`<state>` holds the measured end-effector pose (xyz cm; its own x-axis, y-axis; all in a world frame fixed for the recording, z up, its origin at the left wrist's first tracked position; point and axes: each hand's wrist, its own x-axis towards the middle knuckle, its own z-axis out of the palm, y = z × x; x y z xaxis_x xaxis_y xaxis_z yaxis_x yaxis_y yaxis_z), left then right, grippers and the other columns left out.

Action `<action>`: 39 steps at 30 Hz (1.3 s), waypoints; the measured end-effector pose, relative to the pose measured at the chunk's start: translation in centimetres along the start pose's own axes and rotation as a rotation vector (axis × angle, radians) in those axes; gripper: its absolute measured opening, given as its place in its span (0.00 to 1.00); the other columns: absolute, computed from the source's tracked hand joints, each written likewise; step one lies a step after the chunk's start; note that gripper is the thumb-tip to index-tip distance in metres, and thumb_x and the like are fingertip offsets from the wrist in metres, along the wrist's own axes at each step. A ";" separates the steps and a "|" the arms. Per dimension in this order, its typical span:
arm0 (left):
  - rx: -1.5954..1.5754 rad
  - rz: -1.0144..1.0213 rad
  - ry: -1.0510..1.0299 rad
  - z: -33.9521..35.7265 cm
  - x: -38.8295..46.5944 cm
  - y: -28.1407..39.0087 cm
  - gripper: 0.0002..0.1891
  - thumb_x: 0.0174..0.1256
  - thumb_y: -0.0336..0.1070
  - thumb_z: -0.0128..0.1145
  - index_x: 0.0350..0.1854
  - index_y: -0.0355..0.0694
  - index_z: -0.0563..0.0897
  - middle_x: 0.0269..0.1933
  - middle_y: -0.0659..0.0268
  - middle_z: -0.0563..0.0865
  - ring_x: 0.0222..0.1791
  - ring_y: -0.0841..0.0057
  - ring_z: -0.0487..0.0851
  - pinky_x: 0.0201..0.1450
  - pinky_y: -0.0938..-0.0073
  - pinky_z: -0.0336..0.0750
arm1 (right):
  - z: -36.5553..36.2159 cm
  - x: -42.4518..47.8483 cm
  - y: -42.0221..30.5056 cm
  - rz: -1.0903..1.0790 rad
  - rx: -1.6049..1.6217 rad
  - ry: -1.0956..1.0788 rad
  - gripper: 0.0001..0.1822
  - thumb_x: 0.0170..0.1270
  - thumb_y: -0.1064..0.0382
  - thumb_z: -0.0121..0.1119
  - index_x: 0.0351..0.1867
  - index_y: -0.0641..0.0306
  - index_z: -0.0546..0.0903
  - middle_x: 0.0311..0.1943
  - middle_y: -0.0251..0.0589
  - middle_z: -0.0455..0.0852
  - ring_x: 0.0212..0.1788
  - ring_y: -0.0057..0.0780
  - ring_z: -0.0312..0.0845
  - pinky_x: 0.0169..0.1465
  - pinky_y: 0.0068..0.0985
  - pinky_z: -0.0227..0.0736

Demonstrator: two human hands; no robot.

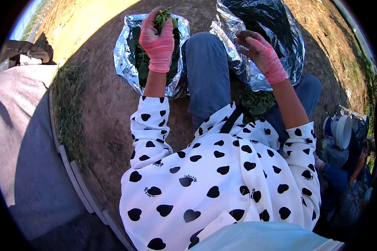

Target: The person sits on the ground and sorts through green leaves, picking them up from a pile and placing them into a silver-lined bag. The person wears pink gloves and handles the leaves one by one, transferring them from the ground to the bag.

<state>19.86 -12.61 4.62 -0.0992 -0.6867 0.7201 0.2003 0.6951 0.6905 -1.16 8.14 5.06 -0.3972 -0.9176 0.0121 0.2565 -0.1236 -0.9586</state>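
My left hand (158,39), in a pink glove with dirty fingers, grips a small bunch of green leaves (163,18). It is above a foil-lined container (121,61) that has dark green leaves inside. My right hand (260,53), gloved the same way, is raised with its fingers bent and apart, and nothing shows in it. Behind it stands a larger foil-lined bag or container (292,40), its inside dark with greenery hard to make out. More loose green leaves (257,102) lie low between my legs, partly hidden by my right arm and shirt.
Bare soil (97,103) surrounds me, with dry cut grass (69,106) at the left. Beyond pale boards (77,185) lies a grey fabric sheet (40,141). At right are a white bucket (342,131), plastic bags (331,153) and a partly visible person (334,178).
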 end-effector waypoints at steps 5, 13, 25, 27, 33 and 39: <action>0.059 -0.352 0.250 -2.8 1.9 -10.5 0.17 0.60 0.25 0.64 0.51 0.30 0.77 0.42 0.62 0.84 0.39 0.78 0.82 0.41 0.74 0.80 | -7.7 -1.0 2.2 0.206 0.169 0.182 0.16 0.72 0.61 0.52 0.58 0.63 0.76 0.53 0.43 0.82 0.55 0.35 0.80 0.60 0.35 0.75; -0.319 -0.960 -0.035 -1.3 -3.5 -15.5 0.19 0.66 0.30 0.56 0.57 0.33 0.70 0.52 0.52 0.81 0.47 0.65 0.84 0.48 0.68 0.83 | -13.7 -3.3 2.4 0.280 0.287 0.319 0.15 0.71 0.63 0.53 0.56 0.63 0.77 0.51 0.44 0.83 0.54 0.38 0.79 0.59 0.41 0.75; -0.515 -0.787 -0.454 8.4 -0.7 -0.1 0.11 0.70 0.30 0.55 0.51 0.33 0.78 0.45 0.57 0.86 0.42 0.73 0.86 0.46 0.76 0.82 | -17.9 -0.9 2.0 0.222 0.433 0.763 0.12 0.68 0.63 0.55 0.51 0.63 0.77 0.48 0.43 0.82 0.54 0.39 0.77 0.59 0.45 0.73; -0.520 -0.784 -0.568 10.2 -1.2 1.9 0.12 0.70 0.30 0.55 0.52 0.32 0.78 0.45 0.57 0.86 0.42 0.73 0.86 0.47 0.77 0.82 | -18.8 -0.4 2.6 0.205 0.491 0.796 0.15 0.68 0.63 0.55 0.54 0.64 0.76 0.52 0.45 0.80 0.57 0.42 0.75 0.62 0.47 0.70; -0.452 -0.719 -0.845 13.8 -2.2 4.9 0.16 0.72 0.34 0.53 0.57 0.31 0.76 0.49 0.56 0.85 0.46 0.72 0.85 0.51 0.76 0.80 | -20.2 -0.5 5.4 0.221 0.587 0.871 0.19 0.68 0.62 0.54 0.58 0.65 0.72 0.56 0.46 0.76 0.61 0.45 0.71 0.63 0.49 0.68; -0.482 -0.721 -0.872 16.6 -3.0 5.4 0.15 0.72 0.34 0.53 0.56 0.31 0.77 0.49 0.57 0.85 0.45 0.73 0.86 0.50 0.77 0.80 | -19.7 -0.8 6.9 0.286 0.549 0.863 0.15 0.68 0.63 0.55 0.55 0.62 0.74 0.55 0.43 0.77 0.61 0.44 0.72 0.61 0.49 0.70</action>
<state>5.07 -3.26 7.36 -0.9175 -0.3802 0.1168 0.1512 -0.0616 0.9866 -16.40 15.42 -7.18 -0.6947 -0.3872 -0.6063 0.7165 -0.2971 -0.6312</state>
